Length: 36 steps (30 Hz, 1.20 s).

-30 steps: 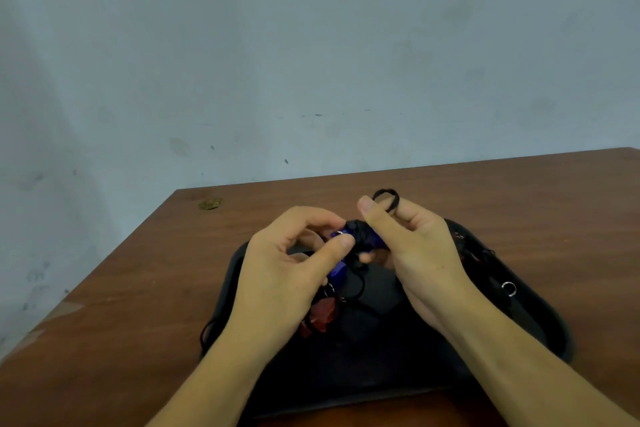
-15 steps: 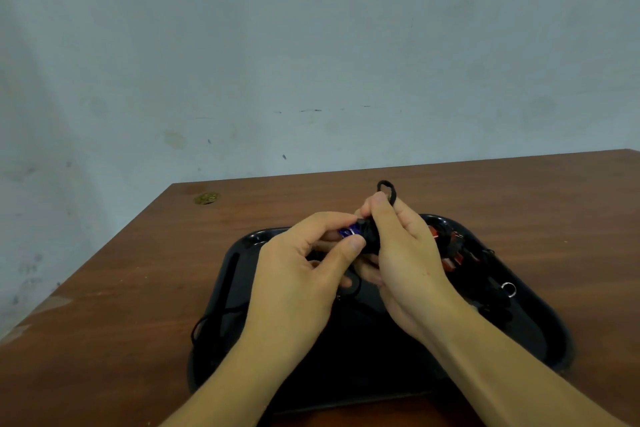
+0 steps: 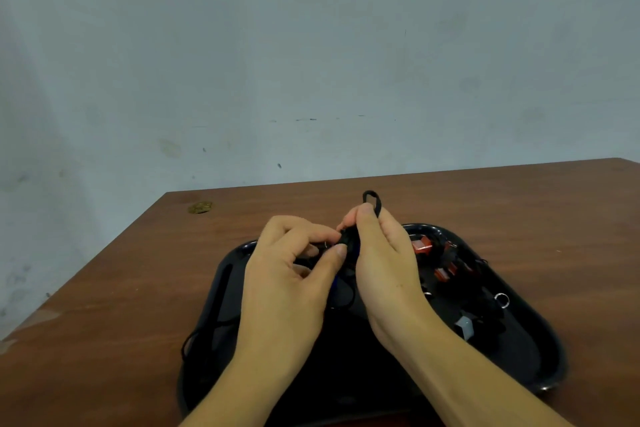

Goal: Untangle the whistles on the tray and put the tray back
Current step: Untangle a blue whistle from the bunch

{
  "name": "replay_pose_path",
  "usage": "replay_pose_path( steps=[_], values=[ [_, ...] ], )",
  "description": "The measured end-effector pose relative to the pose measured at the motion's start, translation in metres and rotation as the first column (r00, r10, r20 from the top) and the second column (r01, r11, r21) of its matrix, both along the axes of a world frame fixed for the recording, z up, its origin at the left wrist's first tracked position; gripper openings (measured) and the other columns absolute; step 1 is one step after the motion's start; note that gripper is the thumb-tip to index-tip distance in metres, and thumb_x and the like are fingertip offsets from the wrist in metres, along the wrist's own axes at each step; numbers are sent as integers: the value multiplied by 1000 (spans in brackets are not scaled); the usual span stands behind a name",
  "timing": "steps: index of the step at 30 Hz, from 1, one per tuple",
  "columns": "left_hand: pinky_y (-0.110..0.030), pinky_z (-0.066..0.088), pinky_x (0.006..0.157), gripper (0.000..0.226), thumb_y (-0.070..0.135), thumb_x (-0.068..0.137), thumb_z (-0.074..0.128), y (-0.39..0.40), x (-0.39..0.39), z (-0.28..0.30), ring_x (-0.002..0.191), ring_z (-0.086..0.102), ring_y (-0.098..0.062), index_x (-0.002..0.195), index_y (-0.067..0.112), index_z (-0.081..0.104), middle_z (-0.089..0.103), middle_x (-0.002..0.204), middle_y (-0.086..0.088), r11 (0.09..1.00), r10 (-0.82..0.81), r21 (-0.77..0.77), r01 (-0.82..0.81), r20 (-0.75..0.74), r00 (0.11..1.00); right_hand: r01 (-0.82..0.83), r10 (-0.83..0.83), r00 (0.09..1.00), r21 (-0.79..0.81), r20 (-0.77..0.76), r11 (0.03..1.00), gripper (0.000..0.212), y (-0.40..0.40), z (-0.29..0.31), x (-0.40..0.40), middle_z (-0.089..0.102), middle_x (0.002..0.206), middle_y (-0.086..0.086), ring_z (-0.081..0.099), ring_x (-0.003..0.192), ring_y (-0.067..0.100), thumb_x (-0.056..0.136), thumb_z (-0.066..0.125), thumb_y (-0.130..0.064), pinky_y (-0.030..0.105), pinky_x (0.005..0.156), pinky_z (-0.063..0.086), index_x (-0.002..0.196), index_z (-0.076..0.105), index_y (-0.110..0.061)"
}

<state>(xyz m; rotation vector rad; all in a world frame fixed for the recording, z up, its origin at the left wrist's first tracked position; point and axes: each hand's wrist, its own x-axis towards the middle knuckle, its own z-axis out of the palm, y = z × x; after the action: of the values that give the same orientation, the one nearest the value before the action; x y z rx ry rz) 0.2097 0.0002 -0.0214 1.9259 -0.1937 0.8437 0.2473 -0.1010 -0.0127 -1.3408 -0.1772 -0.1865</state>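
A black tray (image 3: 540, 354) lies on the brown table in front of me. Both hands work above its middle. My left hand (image 3: 291, 281) pinches a knot of black cord (image 3: 348, 244) with thumb and fingertips. My right hand (image 3: 384, 263) grips the same cord, and a small loop (image 3: 372, 199) sticks up above its fingers. A bit of blue whistle (image 3: 334, 282) shows below my left thumb. Red whistles (image 3: 434, 258) with tangled black cords sit at the tray's back right, next to a grey whistle (image 3: 464, 326) and a metal ring (image 3: 501, 300).
A loose black cord (image 3: 204, 333) hangs over the tray's left rim onto the table (image 3: 114, 305). A small brass-coloured object (image 3: 200, 207) lies near the table's far left corner. A pale wall stands right behind the table's far edge.
My hands have drawn together and risen a little. The blue whistle that showed between my fingers is now mostly hidden. The red whistles on the tray's right have come into sight.
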Motion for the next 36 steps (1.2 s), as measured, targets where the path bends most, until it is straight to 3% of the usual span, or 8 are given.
replay_pose_path(
  steps=[3, 6, 9, 16, 20, 23, 32, 36],
  values=[
    [-18, 47, 62, 13, 25, 84, 72, -2, -3, 1, 83, 56, -7, 91, 35, 72, 50, 92, 17, 994, 68, 80, -69, 17, 998, 8, -8, 1000, -5, -21, 1000, 41, 0, 2, 0, 59, 75, -1, 56, 74, 16, 105, 45, -32, 38, 74, 50, 68, 61, -24],
    [-17, 46, 59, 10, 30, 80, 69, -4, -5, 0, 76, 57, -11, 89, 34, 67, 57, 86, 15, 991, 64, 111, -69, 47, 997, 15, -14, 999, 21, -29, 1000, 41, -2, 5, 0, 60, 70, -6, 57, 69, 12, 105, 46, -30, 32, 70, 50, 68, 61, -22],
    [-19, 47, 58, 17, 38, 75, 67, -4, -6, -2, 71, 57, -9, 90, 31, 63, 59, 79, 14, 983, 25, 180, -28, 19, 999, -4, 4, 1000, 17, -31, 1000, 43, -5, 6, -1, 59, 67, -8, 58, 70, 13, 104, 47, -32, 36, 72, 51, 64, 61, -27],
    [-36, 52, 57, 26, 49, 82, 54, 7, -2, -1, 61, 56, -9, 82, 24, 59, 57, 67, 11, 905, 76, 417, -82, 30, 997, -100, 100, 995, -25, 0, 995, 38, 1, 2, -1, 55, 92, -3, 55, 87, 23, 102, 49, -38, 40, 76, 46, 67, 59, -27],
    [-41, 50, 56, 23, 40, 86, 68, 8, -3, 0, 60, 54, -16, 76, 21, 58, 57, 63, 6, 960, -7, 280, 11, -17, 1000, -76, 76, 997, -26, 18, 997, 42, 1, 3, 0, 54, 84, -3, 52, 82, 16, 104, 47, -32, 35, 78, 45, 63, 56, -28],
    [-36, 47, 53, 24, 40, 82, 68, 9, -4, 1, 57, 50, -17, 73, 21, 56, 55, 62, 3, 974, -49, 221, 55, -33, 998, -78, 78, 997, -17, 21, 997, 45, 3, 2, 0, 52, 78, -5, 49, 79, 13, 104, 48, -28, 34, 77, 43, 60, 56, -29],
    [-41, 48, 55, 20, 17, 89, 70, 6, 1, -4, 59, 53, -21, 76, 17, 54, 57, 62, 4, 962, 9, 274, -1, -29, 1000, -15, 18, 999, -83, 39, 996, 41, 6, 1, 3, 52, 72, -7, 47, 67, 8, 105, 42, -25, 31, 68, 41, 65, 51, -23],
    [-38, 49, 55, 21, 30, 87, 70, 7, -1, -4, 58, 54, -19, 74, 22, 55, 57, 60, 3, 956, 7, 295, 9, -53, 999, -67, 71, 996, -70, 58, 995, 46, 2, 1, 6, 53, 69, -7, 49, 66, 9, 106, 41, -23, 31, 69, 43, 62, 53, -25]
  ],
)
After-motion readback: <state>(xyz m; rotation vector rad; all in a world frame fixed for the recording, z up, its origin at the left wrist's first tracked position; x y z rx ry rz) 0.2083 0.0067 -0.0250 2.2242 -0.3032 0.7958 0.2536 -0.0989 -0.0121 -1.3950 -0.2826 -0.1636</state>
